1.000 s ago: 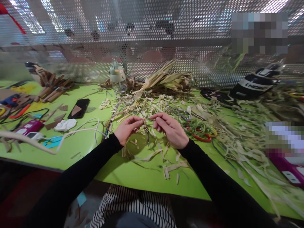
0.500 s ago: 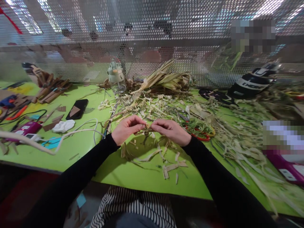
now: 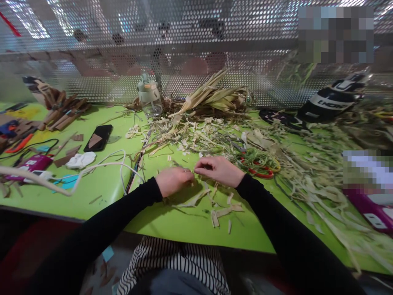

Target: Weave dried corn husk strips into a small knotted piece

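While my two hands come nearly tip to tip over the table [image 3: 150, 223], I cannot tell whether they touch. My left hand [image 3: 173, 181] is curled in with its back up, the fingers folded out of sight, so whatever it may have hold of is hidden. My right hand [image 3: 216, 170] is mostly closed, thumb and forefinger drawn together at the tips with a small hollow behind them; I can't make out whether anything is pinched there.

Just below my hands, on the green surface, lie a long curved husk strip [image 3: 193, 200] and some short flat husk pieces [image 3: 214, 218]. Beyond my fingers spreads a litter of pale husk shreds [image 3: 196, 137], with a bundle of dry husks [image 3: 208, 100] behind it and a clear bottle [image 3: 150, 98] just to its left. Near my right wrist, a tangle of green strands [image 3: 259, 157] lies against a red loop handle [image 3: 264, 175]. Well off to my left are a dark phone [image 3: 102, 135], a crumpled white wad [image 3: 80, 160] and a white cable [image 3: 104, 164].
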The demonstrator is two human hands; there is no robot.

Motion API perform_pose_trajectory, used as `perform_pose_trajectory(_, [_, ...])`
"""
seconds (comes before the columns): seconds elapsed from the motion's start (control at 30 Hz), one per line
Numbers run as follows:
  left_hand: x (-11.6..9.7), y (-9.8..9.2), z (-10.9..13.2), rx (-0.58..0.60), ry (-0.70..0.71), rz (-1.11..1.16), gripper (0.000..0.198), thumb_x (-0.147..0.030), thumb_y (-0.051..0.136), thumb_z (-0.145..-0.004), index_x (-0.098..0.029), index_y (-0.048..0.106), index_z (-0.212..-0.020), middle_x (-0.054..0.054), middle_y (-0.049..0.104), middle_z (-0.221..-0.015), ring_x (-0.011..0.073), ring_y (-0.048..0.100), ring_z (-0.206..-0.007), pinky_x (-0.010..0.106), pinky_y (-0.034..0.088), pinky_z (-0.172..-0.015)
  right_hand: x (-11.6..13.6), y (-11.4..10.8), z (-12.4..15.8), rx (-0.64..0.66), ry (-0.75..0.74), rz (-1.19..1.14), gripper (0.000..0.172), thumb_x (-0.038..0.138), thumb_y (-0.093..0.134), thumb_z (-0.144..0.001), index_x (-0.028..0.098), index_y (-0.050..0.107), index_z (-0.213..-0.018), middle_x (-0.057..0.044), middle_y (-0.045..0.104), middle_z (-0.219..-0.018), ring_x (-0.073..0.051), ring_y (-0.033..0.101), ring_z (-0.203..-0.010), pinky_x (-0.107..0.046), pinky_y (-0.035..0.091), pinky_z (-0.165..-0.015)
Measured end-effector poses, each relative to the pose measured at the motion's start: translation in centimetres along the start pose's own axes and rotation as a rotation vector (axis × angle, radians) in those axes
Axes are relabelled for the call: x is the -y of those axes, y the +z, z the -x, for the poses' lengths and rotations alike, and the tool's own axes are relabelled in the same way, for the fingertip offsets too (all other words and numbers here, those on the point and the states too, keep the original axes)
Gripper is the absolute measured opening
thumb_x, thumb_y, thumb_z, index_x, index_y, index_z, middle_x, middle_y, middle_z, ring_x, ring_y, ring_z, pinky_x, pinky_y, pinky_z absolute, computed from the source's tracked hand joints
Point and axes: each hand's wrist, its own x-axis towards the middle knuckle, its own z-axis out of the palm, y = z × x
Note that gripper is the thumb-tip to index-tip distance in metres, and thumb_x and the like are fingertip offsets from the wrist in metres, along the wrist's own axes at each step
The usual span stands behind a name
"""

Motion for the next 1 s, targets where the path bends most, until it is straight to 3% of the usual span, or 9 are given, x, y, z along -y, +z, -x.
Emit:
perform_pose_trajectory(0.2, [0.1, 0.6, 0.2, 0.042, -0.371, 0.804, 0.01, -0.021, 0.055, -0.081, -0.015, 0.063, -0.082, 0.003, 0.068, -0.072, 0.0094, 0.059, -0.052, 0.019, 0.045, -0.048, -0.8, 0.6, 0.8, 0.048, 0.042, -0.07, 0.023, 0.035, 0.054, -0.082, 0.016, 0.065, -0.077, -0.001, 0.064, -0.066, -0.011, 0.053, -0.057, -0.023, 0.038, -0.057])
perform_pose_trajectory(0.33, [0.2, 0.6, 0.1, 0.003, -0.468, 1.041, 0.014, -0.023, 0.063, -0.075, -0.015, 0.055, -0.082, -0.001, 0.063, -0.066, 0.0087, 0.057, -0.046, 0.019, 0.045, -0.042, -0.2, 0.2, 1.5, 0.035, 0.018, -0.143, 0.025, 0.04, 0.056, -0.082, 0.016, 0.063, -0.076, 0.0, 0.061, -0.065, -0.01, 0.049, -0.054, -0.022, 0.038, -0.053])
perform_pose_trajectory(0.47, [0.0, 0.6, -0.1, -0.02, -0.526, 1.129, 0.028, -0.025, 0.07, -0.069, -0.018, 0.046, -0.081, -0.004, 0.061, -0.061, 0.0087, 0.056, -0.044, 0.019, 0.045, -0.041, 0.5, 0.0, 1.7, 0.04, -0.033, -0.158, 0.024, 0.038, 0.059, -0.082, 0.016, 0.065, -0.076, 0.001, 0.061, -0.064, -0.008, 0.047, -0.051, -0.021, 0.036, -0.051])
perform_pose_trajectory(0.7, [-0.4, 0.6, 0.1, 0.06, -0.518, 1.104, 0.019, -0.024, 0.07, -0.071, -0.014, 0.055, -0.076, -0.002, 0.061, -0.06, 0.008, 0.057, -0.048, 0.019, 0.045, -0.045, 1.2, 1.7, 1.0, -0.095, -0.121, -0.101, 0.017, 0.031, 0.059, -0.084, 0.016, 0.064, -0.076, -0.001, 0.063, -0.069, -0.01, 0.052, -0.058, -0.023, 0.038, -0.056])
perform_pose_trajectory(0.8, [-0.6, 0.5, 0.2, 0.066, -0.524, 1.17, 0.019, -0.024, 0.069, -0.072, -0.013, 0.057, -0.08, 0.0, 0.064, -0.067, 0.0064, 0.056, -0.049, 0.018, 0.045, -0.046, 1.2, 2.0, 0.8, -0.25, -0.181, -0.024, 0.012, 0.028, 0.058, -0.084, 0.018, 0.063, -0.08, -0.004, 0.065, -0.081, -0.017, 0.058, -0.076, -0.032, 0.044, -0.073])
perform_pose_trajectory(0.9, [-0.9, 0.0, 0.3, 0.029, -0.515, 1.26, 0.02, -0.025, 0.07, -0.073, -0.012, 0.057, -0.08, 0.003, 0.068, -0.075, 0.0039, 0.054, -0.049, 0.017, 0.045, -0.047, 1.3, 0.9, 1.5, -0.499, -0.189, 0.057, 0.008, 0.028, 0.061, -0.082, 0.02, 0.062, -0.084, -0.007, 0.062, -0.108, -0.025, 0.053, -0.107, -0.045, 0.038, -0.094])
perform_pose_trajectory(0.93, [-1.0, -0.2, 0.3, 0.01, -0.507, 1.286, 0.021, -0.026, 0.071, -0.072, -0.012, 0.057, -0.08, 0.003, 0.068, -0.076, 0.0035, 0.054, -0.049, 0.017, 0.045, -0.048, 1.4, 0.3, 1.8, -0.527, -0.186, 0.067, 0.007, 0.028, 0.061, -0.082, 0.021, 0.062, -0.083, -0.007, 0.06, -0.113, -0.026, 0.05, -0.112, -0.048, 0.035, -0.097])
perform_pose_trajectory(1.0, [-1.1, -0.6, 0.4, -0.027, -0.489, 1.325, 0.024, -0.026, 0.073, -0.07, -0.012, 0.056, -0.08, 0.004, 0.069, -0.076, 0.0034, 0.054, -0.049, 0.016, 0.045, -0.048, 1.4, -0.5, 2.4, -0.459, -0.195, 0.074, 0.009, 0.028, 0.061, -0.082, 0.022, 0.063, -0.077, -0.007, 0.059, -0.116, -0.027, 0.049, -0.115, -0.05, 0.033, -0.099])
